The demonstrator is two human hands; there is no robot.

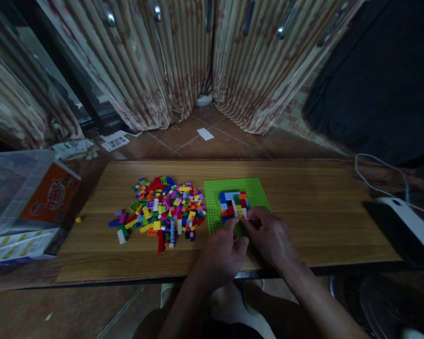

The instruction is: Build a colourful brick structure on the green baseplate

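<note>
A low square build of toy bricks, in blue, red, white and other colours, sits on a green baseplate on the table. At its near edge is my left hand, index fingertip touching the bricks and thumb held apart from it. My right hand meets the build's near right corner, thumb and index finger pinched together by a small white brick. Whatever lies between those right fingertips is too small and hidden to name. Left of the baseplate spreads a pile of loose bricks in many colours.
A single yellow brick lies near the left end of the wooden table. Beyond that end stand a clear plastic bin and an orange box. At the right end are a white device with a cable and a black pad.
</note>
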